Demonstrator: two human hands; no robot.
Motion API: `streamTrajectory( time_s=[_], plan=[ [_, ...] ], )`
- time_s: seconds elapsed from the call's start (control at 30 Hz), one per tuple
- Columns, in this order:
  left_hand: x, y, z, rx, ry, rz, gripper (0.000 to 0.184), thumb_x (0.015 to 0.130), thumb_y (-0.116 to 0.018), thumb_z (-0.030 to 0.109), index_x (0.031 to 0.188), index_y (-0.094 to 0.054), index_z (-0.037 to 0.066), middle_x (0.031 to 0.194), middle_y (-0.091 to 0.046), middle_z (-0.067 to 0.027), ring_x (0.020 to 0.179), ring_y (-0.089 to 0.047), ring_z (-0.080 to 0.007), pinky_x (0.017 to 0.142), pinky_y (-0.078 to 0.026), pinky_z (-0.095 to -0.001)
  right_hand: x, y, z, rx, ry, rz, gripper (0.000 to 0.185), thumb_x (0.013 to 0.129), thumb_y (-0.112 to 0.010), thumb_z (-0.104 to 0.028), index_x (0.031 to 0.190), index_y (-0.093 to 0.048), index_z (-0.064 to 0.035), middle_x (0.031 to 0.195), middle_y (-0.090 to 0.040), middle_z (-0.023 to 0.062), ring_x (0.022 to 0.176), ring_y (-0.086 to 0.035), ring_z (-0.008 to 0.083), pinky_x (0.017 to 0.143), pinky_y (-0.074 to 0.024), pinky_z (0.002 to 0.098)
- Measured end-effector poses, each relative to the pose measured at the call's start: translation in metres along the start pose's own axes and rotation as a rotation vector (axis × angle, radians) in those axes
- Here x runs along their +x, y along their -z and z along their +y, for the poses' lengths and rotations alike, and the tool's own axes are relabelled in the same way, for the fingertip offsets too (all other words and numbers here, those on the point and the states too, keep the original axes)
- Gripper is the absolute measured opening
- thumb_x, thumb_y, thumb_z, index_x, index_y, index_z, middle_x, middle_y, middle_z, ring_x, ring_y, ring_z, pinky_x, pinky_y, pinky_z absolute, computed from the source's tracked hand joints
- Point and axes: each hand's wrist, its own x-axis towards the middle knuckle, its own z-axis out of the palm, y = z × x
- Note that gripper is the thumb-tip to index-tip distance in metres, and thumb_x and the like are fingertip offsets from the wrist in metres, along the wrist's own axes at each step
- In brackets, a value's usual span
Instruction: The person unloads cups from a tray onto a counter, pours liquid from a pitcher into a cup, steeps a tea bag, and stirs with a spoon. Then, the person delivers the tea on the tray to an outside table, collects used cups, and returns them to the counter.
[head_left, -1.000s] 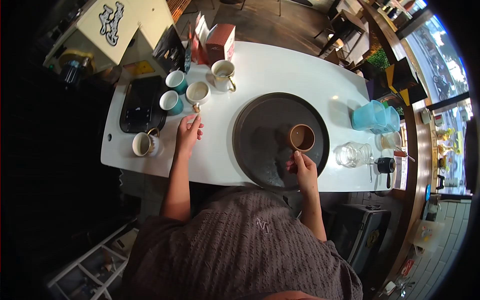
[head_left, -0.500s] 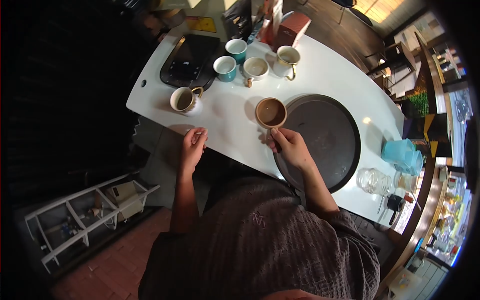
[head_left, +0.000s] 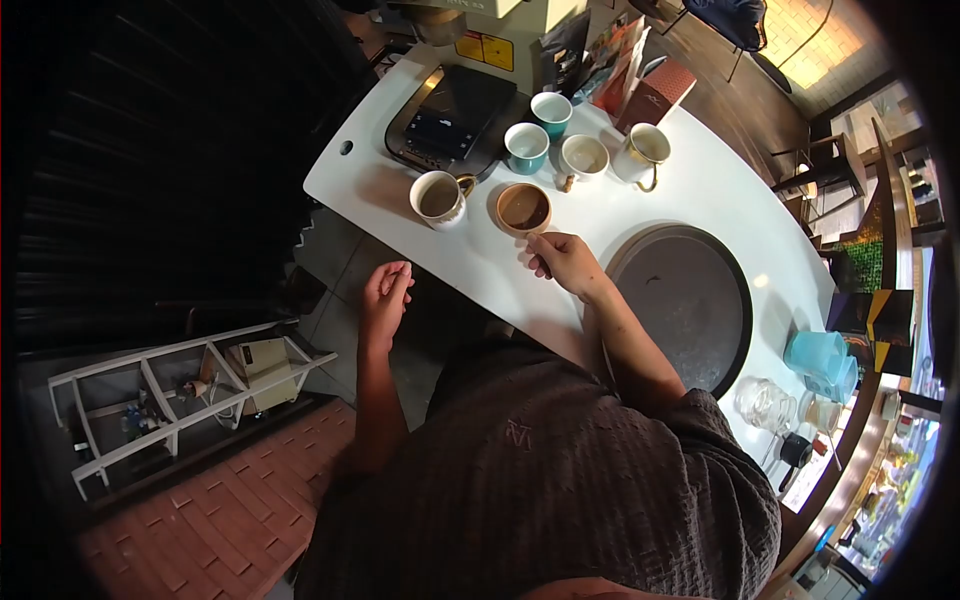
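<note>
My right hand (head_left: 563, 265) pinches the handle side of a brown cup (head_left: 522, 209), which is at the white table's near-left part. To its left is a white mug with a gold handle (head_left: 437, 200). Behind the brown cup stand two teal cups with pale insides, the nearer one (head_left: 526, 149) and the farther one (head_left: 551, 115). A cream cup (head_left: 584, 158) and a taller white mug with a gold handle (head_left: 643, 155) are to their right. My left hand (head_left: 386, 300) hovers off the table's front edge, fingers curled together with nothing visible in them.
A large round dark tray (head_left: 690, 310) lies on the white table (head_left: 590, 225) to the right. A black scale (head_left: 450, 115) sits at the back left. Blue plastic cups (head_left: 818, 360) and a glass jar (head_left: 765, 403) stand at the far right. A white ladder (head_left: 160, 400) is at lower left.
My right hand has carried the brown cup left, away from the tray's edge to beside the white mug. My left hand stays curled. The camera view has shifted.
</note>
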Motion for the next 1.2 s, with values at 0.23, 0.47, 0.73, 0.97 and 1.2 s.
streamTrajectory(
  time_s=[0.23,0.47,0.73,0.97,1.2],
  plan=[
    [0.02,0.015,0.01,0.003,-0.036,-0.008,0.03,0.093,-0.063,0.03,0.109,-0.06,0.005,0.085,-0.062,-0.001,0.064,-0.049,-0.0049,0.054,-0.038,-0.0195,0.025,-0.01,-0.002,0.003,0.012,-0.003,0.035,0.096,-0.052,-0.028,0.09,-0.065,0.0036,0.075,-0.062,0.0061,0.065,-0.057,0.0121,0.064,-0.049,0.0262],
    [0.038,0.026,0.016,0.023,-0.038,-0.037,0.03,0.092,-0.063,0.03,0.108,-0.06,0.005,0.085,-0.062,-0.0009,0.064,-0.049,-0.0055,0.054,-0.038,-0.0201,0.034,-0.021,-0.006,0.016,0.002,0.031,0.033,0.096,-0.051,-0.027,0.086,-0.063,0.0015,0.072,-0.058,0.0036,0.064,-0.055,0.0111,0.062,-0.0473,0.0261],
    [0.055,0.038,0.017,0.036,-0.046,-0.074,0.031,0.092,-0.063,0.031,0.108,-0.061,0.005,0.085,-0.063,-0.0008,0.065,-0.049,-0.0054,0.053,-0.037,-0.0201,0.037,-0.028,-0.01,0.012,0.017,0.048,0.035,0.098,-0.05,-0.031,0.089,-0.063,-0.0005,0.071,-0.054,0.0005,0.063,-0.051,0.009,0.061,-0.0452,0.0253],
    [0.054,0.04,0.014,0.033,-0.033,-0.068,0.03,0.093,-0.062,0.028,0.111,-0.06,0.004,0.087,-0.062,-0.0026,0.064,-0.051,-0.0051,0.054,-0.038,-0.0194,0.042,-0.028,-0.012,-0.038,0.011,0.028,0.037,0.098,-0.049,-0.035,0.092,-0.064,-0.0026,0.073,-0.055,-0.0012,0.066,-0.05,0.0077,0.061,-0.0443,0.024],
    [0.046,0.034,0.017,0.04,0.016,-0.094,0.027,0.093,-0.063,0.031,0.097,-0.063,0.005,0.075,-0.059,0.0001,0.061,-0.049,-0.0044,0.053,-0.036,-0.0197,0.03,-0.028,-0.021,-0.052,-0.023,0.145,0.041,0.095,-0.055,-0.04,0.099,-0.061,-0.0002,0.078,-0.064,0.0053,0.065,-0.058,0.01,0.056,-0.0455,0.0236]
  ],
)
